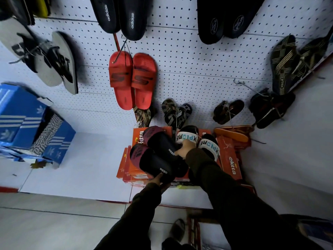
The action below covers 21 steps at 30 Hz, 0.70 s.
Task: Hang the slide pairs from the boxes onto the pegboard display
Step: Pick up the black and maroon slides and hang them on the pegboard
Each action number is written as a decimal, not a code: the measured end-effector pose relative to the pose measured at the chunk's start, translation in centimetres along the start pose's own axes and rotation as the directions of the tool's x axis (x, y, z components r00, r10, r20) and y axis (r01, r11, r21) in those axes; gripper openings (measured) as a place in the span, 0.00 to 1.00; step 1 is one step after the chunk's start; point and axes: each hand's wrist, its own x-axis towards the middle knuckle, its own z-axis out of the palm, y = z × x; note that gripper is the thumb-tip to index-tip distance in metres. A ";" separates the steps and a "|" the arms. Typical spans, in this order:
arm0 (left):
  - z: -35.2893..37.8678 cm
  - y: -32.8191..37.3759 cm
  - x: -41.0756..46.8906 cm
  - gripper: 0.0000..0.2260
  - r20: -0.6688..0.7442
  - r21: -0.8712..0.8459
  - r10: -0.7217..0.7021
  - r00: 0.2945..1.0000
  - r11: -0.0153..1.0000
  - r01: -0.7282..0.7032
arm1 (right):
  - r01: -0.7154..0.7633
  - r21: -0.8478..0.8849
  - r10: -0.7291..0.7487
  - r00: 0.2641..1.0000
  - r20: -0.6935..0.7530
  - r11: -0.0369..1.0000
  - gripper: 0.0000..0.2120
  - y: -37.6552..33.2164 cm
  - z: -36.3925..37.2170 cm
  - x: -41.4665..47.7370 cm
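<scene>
Head view shows the pegboard (198,69) already carrying several pairs, among them red slides (132,80). Two pairs remain on the orange boxes (228,157) below. Left hand (159,181) grips the heel of a black and maroon pair (156,154). Right hand (185,147) closes near the white-strapped pair (198,141); what it holds I cannot tell. I judge the task partly done.

There is a single view, from a wide-angle camera worn on the person's head. It looks forward and steeply down along a white pegboard (180,73) that fills the far half of the frame, close enough that both sleeved arms reach in from the near edge. The wide lens bends the edges; floor tiles (54,222) lie near left.
</scene>
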 end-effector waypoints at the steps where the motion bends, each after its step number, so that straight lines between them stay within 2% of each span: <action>1: -0.7 0.1 -0.5 0.19 0.006 -0.009 0.006 1.000 1.000 -0.006 | -0.051 0.016 0.050 0.997 0.058 0.999 0.28 -0.1 0.2 -0.2; 4: -3.1 0.9 -1.5 0.20 -0.004 0.020 0.069 0.998 0.997 -0.069 | -0.204 0.230 0.157 0.965 0.208 0.951 0.26 -0.1 0.8 -1.0; 6: -4.3 1.7 -1.8 0.22 -0.006 0.037 0.116 0.993 0.993 -0.115 | -0.264 0.381 0.170 0.950 0.264 0.886 0.24 -0.1 0.9 -2.0; 11: -6.0 5.7 -4.6 0.23 0.023 0.033 0.303 0.953 0.952 -0.304 | -0.230 0.584 0.058 0.953 0.297 0.778 0.25 -1.8 0.8 -4.6; 16: -6.7 10.3 -8.0 0.22 0.082 0.001 0.506 0.858 0.861 -0.508 | -0.017 0.725 -0.114 0.985 0.132 0.688 0.22 -6.1 -0.6 -7.8; 21: -6.5 15.4 -11.1 0.20 0.153 -0.016 0.699 0.699 0.709 -0.706 | 0.239 0.748 -0.213 0.968 -0.133 0.619 0.24 -10.5 -2.5 -10.3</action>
